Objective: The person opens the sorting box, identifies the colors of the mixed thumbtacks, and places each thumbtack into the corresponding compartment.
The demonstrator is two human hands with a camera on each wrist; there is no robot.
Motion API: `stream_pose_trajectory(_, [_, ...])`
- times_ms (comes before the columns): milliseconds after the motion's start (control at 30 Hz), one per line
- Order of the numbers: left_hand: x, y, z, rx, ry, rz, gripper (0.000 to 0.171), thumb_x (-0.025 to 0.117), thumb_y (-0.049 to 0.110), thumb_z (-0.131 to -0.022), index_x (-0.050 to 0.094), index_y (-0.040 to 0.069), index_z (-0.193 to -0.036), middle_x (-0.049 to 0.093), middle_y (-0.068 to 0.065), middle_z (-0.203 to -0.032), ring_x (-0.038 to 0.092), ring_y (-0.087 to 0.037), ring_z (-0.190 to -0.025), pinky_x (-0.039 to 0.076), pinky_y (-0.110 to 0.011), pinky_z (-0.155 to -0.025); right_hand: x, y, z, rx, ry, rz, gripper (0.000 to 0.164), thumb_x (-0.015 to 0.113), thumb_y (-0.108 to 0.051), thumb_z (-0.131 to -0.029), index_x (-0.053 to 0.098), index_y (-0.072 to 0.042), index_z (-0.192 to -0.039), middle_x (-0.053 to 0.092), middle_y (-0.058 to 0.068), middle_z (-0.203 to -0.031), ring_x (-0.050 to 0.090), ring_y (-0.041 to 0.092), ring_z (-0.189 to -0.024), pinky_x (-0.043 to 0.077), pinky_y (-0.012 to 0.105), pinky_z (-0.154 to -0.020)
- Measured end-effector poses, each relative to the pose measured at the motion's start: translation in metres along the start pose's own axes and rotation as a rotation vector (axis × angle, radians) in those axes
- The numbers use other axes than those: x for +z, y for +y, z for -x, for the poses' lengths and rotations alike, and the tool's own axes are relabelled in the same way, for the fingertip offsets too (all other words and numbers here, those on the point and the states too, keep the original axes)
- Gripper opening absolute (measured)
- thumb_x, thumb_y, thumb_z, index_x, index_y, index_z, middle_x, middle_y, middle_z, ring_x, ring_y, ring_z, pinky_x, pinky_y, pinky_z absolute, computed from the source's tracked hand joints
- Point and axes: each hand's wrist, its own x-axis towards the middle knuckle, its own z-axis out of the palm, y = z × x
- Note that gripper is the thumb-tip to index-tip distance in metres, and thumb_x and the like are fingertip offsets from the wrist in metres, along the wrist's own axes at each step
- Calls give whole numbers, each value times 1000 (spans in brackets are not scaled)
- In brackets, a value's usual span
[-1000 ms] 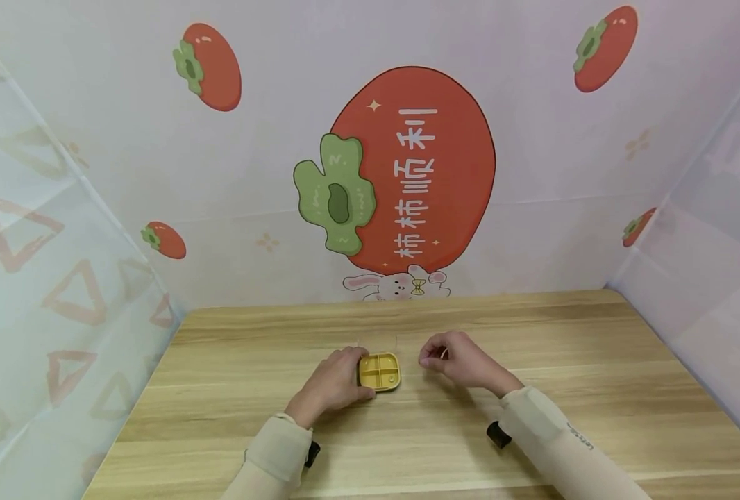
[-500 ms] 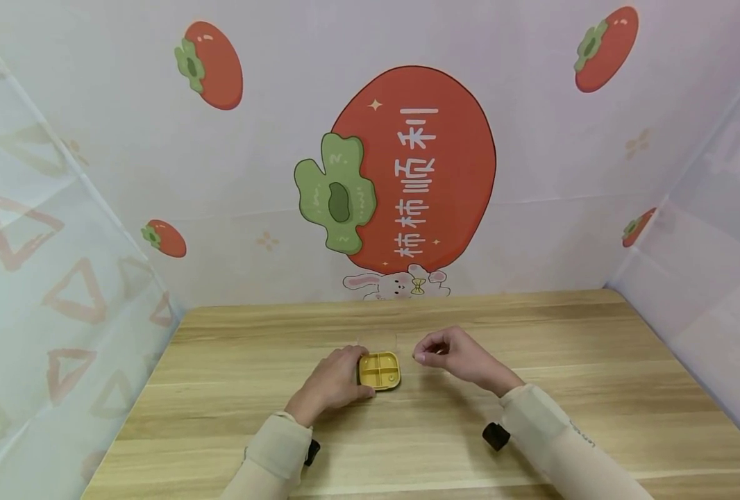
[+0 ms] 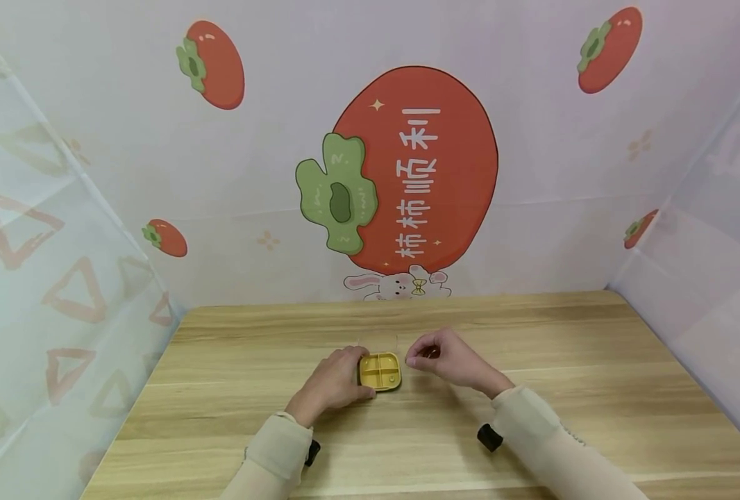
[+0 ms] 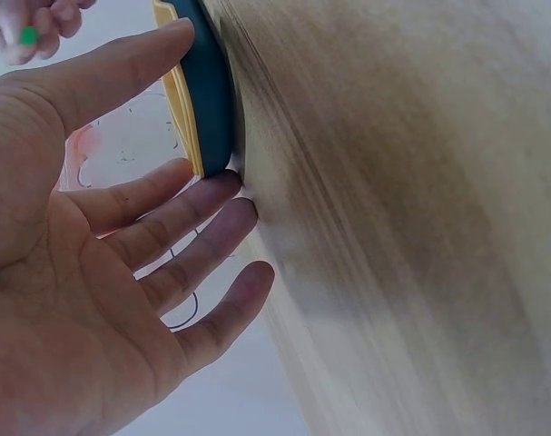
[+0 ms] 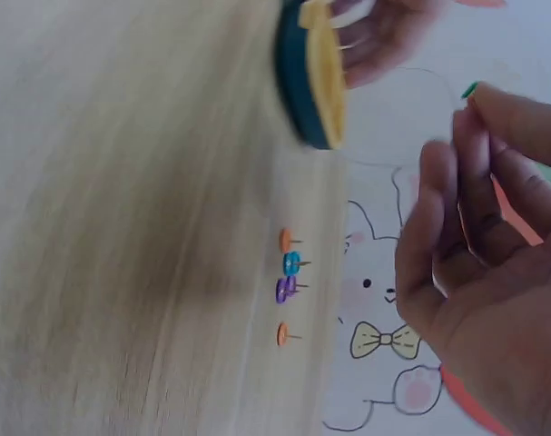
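Note:
A small yellow box [image 3: 370,379] with divided compartments sits on the table, its outside dark teal in the wrist views. Thin upright lines of a clear lid show behind it. My left hand [image 3: 334,382] grips its left side, thumb at the near edge and fingers at the far edge. A small round shape lies in the near right compartment. Close to the box's right side, my right hand [image 3: 451,360] pinches a green thumbtack [image 5: 470,90] between thumb and fingertip; only its green head shows.
In the right wrist view, two orange thumbtacks [image 5: 283,334], a blue one [image 5: 291,263] and a purple one [image 5: 282,291] lie on the wooden table [image 3: 532,444], pins sticking out. A wall printed with persimmons [image 3: 445,173] rises behind the table's far edge.
My right hand has moved left, nearer to the box, keeping its pinch. The left hand and the box have stayed in place.

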Motion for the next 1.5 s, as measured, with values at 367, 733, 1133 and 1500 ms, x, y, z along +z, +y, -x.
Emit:
stream_pose_trajectory(367, [1, -2, 0, 22, 4, -13, 66, 90, 26, -78, 58, 0, -131, 64, -13, -122, 59, -27, -104, 48, -53, -92, 28, -7, -10, -81, 0, 442, 4, 75, -8, -90, 77, -10, -93, 62, -11, -84, 56, 7, -75, 51, 26, -69])
stream_pose_trajectory(733, [1, -1, 1, 28, 6, -8, 64, 89, 26, -79, 59, 1, -130, 64, -12, -120, 57, -25, -100, 48, -51, -89, 40, -7, -16, -114, -8, 558, 7, 77, -9, -89, 76, -15, -85, 60, -12, -80, 54, 7, -75, 51, 31, -74])
stream_pose_trajectory(1133, [-1, -1, 0, 29, 2, -9, 64, 88, 26, -80, 59, 1, -131, 64, -12, -121, 57, -25, -100, 48, -50, -88, 44, -11, -21, -93, -6, 597, 5, 78, -9, -87, 77, -13, -83, 63, -9, -78, 55, 8, -71, 50, 30, -70])
stream_pose_trajectory(1500, [-1, -2, 0, 26, 1, -19, 64, 88, 26, -80, 59, 1, -131, 64, -11, -119, 57, -24, -98, 49, -50, -86, 46, -15, -24, -82, 1, 600, 16, 77, -6, -84, 71, -15, -72, 58, -10, -69, 51, 8, -63, 47, 27, -62])
